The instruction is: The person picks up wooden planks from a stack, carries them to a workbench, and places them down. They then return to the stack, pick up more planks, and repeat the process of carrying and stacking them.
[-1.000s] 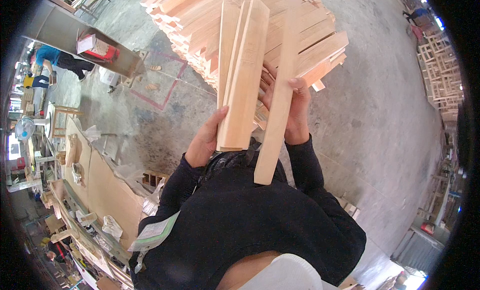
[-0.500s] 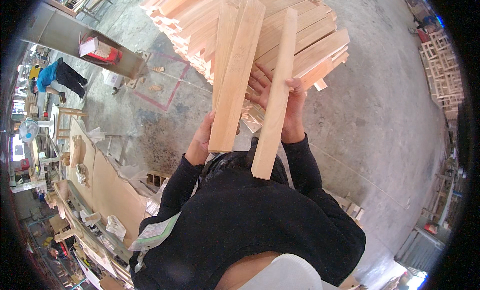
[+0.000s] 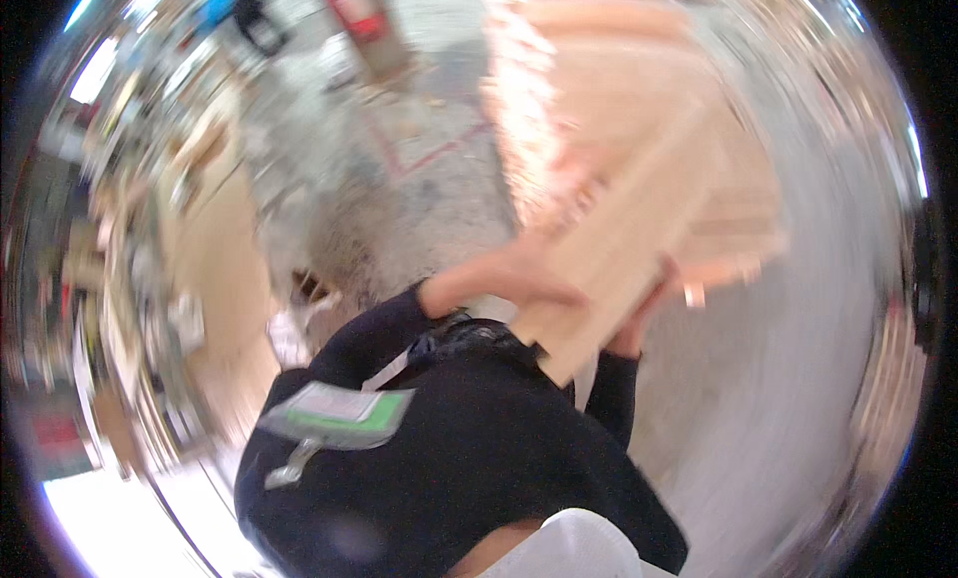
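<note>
The blurred boards (image 3: 624, 241) have tilted rightward, gripped by partly hidden left fingers (image 3: 561, 292) and right fingers (image 3: 666, 274).

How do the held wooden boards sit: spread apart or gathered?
Gathered: the wooden boards lie side by side between the left hand and right hand, with no clear gap; blur hides their number.

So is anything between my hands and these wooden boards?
Nothing visible: your left hand is directly on the wooden boards near their lower end, and your right hand is at their right edge, though blur hides finer detail.
</note>
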A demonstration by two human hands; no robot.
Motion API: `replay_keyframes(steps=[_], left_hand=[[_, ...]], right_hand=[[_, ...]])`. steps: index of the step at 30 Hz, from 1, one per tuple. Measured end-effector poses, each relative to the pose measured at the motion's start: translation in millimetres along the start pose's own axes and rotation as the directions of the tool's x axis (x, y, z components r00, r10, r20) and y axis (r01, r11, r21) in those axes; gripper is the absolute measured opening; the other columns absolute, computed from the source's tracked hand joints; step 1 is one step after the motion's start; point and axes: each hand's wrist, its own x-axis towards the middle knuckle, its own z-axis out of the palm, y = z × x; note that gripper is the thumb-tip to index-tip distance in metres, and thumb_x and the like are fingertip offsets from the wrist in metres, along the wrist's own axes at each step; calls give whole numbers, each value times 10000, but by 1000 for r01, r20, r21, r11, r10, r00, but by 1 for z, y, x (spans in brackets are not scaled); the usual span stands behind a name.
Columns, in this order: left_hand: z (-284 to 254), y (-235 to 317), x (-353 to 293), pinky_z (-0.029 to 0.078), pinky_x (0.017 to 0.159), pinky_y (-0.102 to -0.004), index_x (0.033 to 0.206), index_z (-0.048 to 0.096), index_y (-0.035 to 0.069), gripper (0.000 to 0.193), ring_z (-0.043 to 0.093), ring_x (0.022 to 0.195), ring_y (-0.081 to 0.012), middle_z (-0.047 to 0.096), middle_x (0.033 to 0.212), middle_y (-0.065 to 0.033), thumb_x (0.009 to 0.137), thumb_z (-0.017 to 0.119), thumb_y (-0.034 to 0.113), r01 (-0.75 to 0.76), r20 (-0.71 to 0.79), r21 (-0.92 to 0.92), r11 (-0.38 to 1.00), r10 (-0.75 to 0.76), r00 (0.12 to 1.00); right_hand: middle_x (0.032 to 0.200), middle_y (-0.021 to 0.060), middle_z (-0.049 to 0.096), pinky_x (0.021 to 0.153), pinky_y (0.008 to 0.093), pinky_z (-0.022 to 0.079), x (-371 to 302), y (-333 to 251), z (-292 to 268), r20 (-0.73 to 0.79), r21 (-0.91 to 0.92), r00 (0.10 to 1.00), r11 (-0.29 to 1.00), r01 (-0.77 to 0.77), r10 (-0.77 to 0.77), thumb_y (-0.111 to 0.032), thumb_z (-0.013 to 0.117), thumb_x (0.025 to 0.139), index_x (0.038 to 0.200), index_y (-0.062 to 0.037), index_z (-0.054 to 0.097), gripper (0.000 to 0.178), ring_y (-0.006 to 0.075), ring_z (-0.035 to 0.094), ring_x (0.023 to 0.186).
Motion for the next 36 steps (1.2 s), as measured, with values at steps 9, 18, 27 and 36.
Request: replay_keyframes(steps=[9, 18, 27, 36], left_hand=[[-7, 28, -46, 288, 917, -383, 1275, 157, -9, 1081, 340, 1084, -355, 322, 1151, -238, 462, 737, 405, -13, -413, 331, 944, 157, 897], [-43, 10, -107, 317, 865, -426, 1272, 30, -71, 1162, 351, 1017, -392, 324, 1072, -268, 428, 722, 327, 362, -906, 182, 914, 12, 424], [-144, -133, -202, 304, 920, -351, 1291, -36, -31, 1060, 314, 1140, -274, 223, 1277, -209, 624, 671, 390, -240, -994, -112, 964, -107, 35], [-183, -195, -359, 333, 882, -461, 1234, 243, 110, 612, 376, 1101, -225, 380, 1169, -60, 755, 562, 318, -722, -699, -496, 483, -715, 2]], right_hand=[[1238, 165, 321, 960, 385, 274, 11, 20, 60, 209, -328, 974, 944, -18, 91, -556, 319, 812, 1244, -4, 247, 705, 270, 337, 1134], [1243, 169, 313, 965, 378, 265, 18, 122, 143, 351, -493, 833, 841, -224, 428, -551, 300, 826, 1255, 0, 234, 702, 271, 325, 1145], [1247, 125, 337, 939, 290, 270, 28, 302, 233, 441, -896, 293, 435, 89, 849, -343, 496, 818, 1259, 9, 262, 612, 198, 337, 1133], [1316, 113, 271, 988, 285, 170, 0, 448, 259, 177, -937, -279, 248, 245, 944, -294, 513, 807, 1297, -9, 212, 641, 194, 254, 1205]])
